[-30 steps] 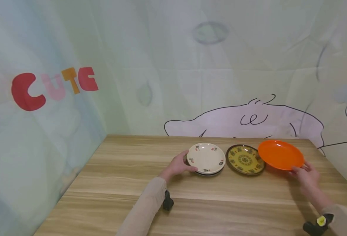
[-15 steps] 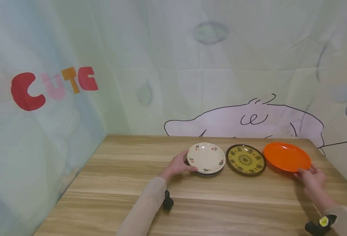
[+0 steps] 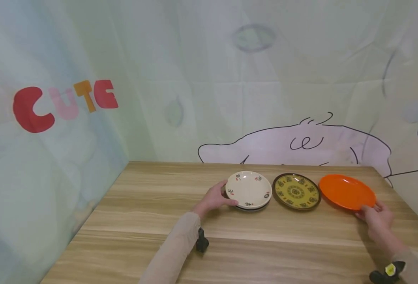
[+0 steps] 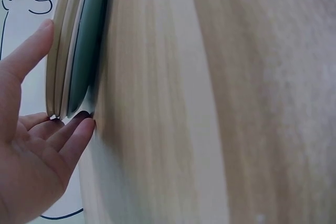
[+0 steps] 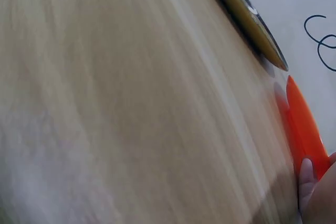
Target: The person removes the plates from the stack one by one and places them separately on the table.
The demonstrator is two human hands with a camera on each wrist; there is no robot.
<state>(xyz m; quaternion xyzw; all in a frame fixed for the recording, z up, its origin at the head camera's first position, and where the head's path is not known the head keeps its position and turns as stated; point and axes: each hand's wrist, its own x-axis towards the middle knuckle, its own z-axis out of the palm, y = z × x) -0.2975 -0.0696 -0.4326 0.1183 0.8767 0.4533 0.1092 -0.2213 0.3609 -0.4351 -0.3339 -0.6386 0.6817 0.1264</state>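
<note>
A stack of plates is topped by a cream plate with small dark and red motifs. In the left wrist view, the lowest plate of the stack is green. My left hand rests its thumb and fingertips along the stack's left rim, spread rather than closed round it. Between the two hands lies a yellow-green plate with a dark brown rim. My right hand pinches the near right rim of an orange plate, thumb on top. The fingers underneath are partly hidden.
Light wood-grain table runs under all the plates, which sit toward its back edge. Behind it hangs a printed curtain with cartoon drawings and coloured letters. Dark camera mounts are on both wrists.
The right hand has carried the orange plate rightward and down, from overlapping the yellow-green plate to lying beside it, close over the table. The left hand and stack have not moved.
</note>
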